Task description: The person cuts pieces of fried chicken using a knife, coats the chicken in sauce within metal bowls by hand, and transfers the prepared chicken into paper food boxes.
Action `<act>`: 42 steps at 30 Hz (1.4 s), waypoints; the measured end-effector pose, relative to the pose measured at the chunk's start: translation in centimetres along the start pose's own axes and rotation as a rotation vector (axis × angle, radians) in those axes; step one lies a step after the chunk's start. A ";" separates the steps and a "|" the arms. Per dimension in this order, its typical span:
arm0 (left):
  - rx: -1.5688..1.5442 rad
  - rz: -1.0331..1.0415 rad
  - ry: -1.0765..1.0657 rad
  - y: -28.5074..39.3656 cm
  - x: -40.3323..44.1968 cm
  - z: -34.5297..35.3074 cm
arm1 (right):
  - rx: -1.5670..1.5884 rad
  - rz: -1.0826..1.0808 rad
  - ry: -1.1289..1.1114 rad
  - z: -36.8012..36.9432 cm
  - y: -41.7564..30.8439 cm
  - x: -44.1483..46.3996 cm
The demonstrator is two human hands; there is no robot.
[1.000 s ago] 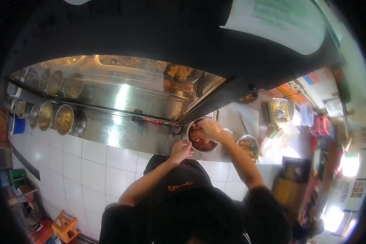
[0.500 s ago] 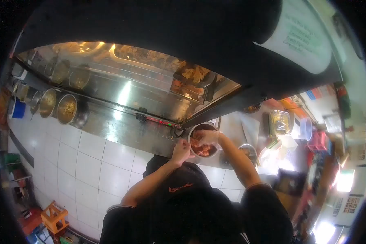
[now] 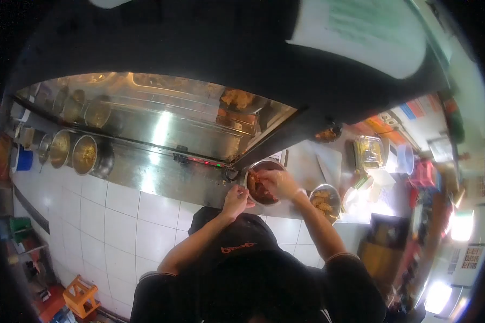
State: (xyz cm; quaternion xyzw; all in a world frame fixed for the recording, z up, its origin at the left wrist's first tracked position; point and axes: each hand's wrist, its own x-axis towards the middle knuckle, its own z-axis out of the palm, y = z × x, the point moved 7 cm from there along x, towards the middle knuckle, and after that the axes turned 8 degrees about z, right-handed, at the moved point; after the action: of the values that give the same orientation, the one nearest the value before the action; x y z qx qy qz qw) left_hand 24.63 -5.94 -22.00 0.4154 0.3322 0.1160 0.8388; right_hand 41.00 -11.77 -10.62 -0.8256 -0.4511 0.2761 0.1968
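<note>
A round metal mixing bowl stands at the counter's front edge, just ahead of my body. Inside it, red sauce-coated chicken pieces lie bunched toward the left side, and dark red sauce shows on the bottom. My left hand pinches the bowl's near-left rim with closed fingers. My right hand, in a clear plastic glove, reaches into the bowl from the right. Its fingers curl around the coated pieces; the fingertips are partly hidden. Right of it, another metal bowl holds golden fried pieces.
A glass-fronted warming cabinet rises behind the steel counter. At far left are several metal bowls, one a bowl of pale food. A foil-like tray and clear tub stand right. An orange stool is on the floor.
My right hand has shifted within the bowl, and the coated pieces are now gathered at its left, exposing sauce. My left hand keeps at the rim. The view has shifted slightly.
</note>
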 end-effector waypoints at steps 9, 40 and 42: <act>-0.020 0.009 0.019 0.1 0.0 0.0 | -0.316 0.169 -0.321 3.1 3.5 2.8; 0.023 -0.073 0.000 -1.6 0.5 -1.0 | -0.324 -0.062 -0.431 1.0 -2.7 1.9; -0.190 -0.031 -0.132 -0.9 -0.4 0.6 | -0.282 -0.399 -0.519 5.8 1.4 3.5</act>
State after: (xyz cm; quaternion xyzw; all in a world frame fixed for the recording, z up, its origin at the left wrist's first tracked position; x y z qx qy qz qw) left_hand 24.64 -7.02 -22.27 0.3356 0.2698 0.1065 0.8963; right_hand 39.80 -9.04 -16.90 -0.6426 -0.6720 0.3678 0.0101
